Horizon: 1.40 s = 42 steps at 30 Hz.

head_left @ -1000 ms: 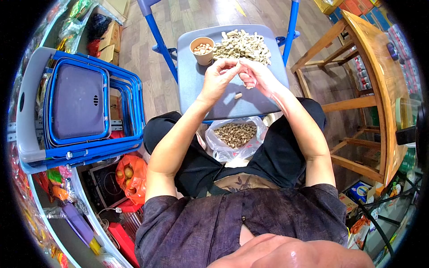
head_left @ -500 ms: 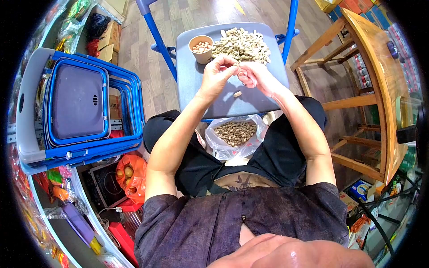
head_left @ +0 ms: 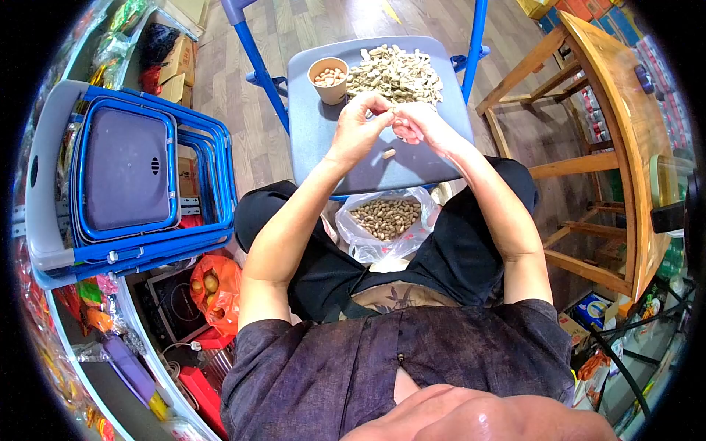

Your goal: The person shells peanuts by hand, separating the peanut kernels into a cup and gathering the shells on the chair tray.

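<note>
Above the grey chair seat (head_left: 312,154), my left hand (head_left: 360,126) and my right hand (head_left: 419,125) meet fingertip to fingertip. Both are closed in a pinch on a small pale peanut, mostly covered by the fingers. Just below them on the seat lies a single unshelled peanut (head_left: 388,153). Beyond my hands spreads a heap of peanut shells (head_left: 401,73). To its left stands a paper cup (head_left: 331,94) holding shelled peanut kernels (head_left: 329,76). Between my legs, a clear plastic bag (head_left: 360,250) sits open with many unshelled peanuts (head_left: 386,219) inside.
Folded blue-framed chairs (head_left: 129,162) are stacked at the left beside shelves of packets. An orange bag (head_left: 220,301) with round, potato-like items lies below them. On the right is a wooden table (head_left: 632,176). The seat's blue frame (head_left: 261,66) rises on both sides.
My fingers have shifted only slightly around the peanut, staying pressed together. The whole view has moved a few pixels; the cup, shells and bag stay put.
</note>
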### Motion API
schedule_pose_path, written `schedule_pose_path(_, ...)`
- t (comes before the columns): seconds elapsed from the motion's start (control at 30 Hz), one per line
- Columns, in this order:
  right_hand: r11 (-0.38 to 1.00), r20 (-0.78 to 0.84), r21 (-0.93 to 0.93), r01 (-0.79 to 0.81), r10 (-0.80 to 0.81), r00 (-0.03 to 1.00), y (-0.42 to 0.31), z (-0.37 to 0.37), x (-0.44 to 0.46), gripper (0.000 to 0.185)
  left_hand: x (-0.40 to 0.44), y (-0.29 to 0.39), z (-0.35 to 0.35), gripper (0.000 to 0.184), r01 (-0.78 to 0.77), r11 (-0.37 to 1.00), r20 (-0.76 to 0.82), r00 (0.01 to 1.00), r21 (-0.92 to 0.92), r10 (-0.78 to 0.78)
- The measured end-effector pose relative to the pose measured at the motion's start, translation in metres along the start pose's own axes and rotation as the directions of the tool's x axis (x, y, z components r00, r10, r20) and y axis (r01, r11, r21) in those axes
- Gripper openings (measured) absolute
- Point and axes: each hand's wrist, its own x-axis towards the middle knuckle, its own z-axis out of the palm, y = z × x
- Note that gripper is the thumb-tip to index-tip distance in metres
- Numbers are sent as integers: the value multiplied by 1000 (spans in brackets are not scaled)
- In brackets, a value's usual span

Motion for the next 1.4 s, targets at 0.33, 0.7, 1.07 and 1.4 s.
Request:
schedule_pose_path(0.33, 999, 1, -51, -17, 17, 1000, 10, -5, 1, 29, -5, 2, 3, 8, -62, 984, 22, 998, 164, 59)
schedule_pose_path(0.7, 998, -19, 46, -38, 39, 999, 15, 2, 5, 27, 1, -7, 5, 8, 220, 930, 70, 975, -293, -209)
schedule_pose_path(1.07, 891, 34, 443, -105, 100, 994, 14, -7, 12, 24, 5, -21, -8, 31, 468, 438, 279, 859, -768, -430)
schedule_pose_path(1.4, 928, 9, 359, -102, 106, 994, 6, -5, 9, 23, 9, -21, -8, 22, 506, 461, 342, 853, -729, -395)
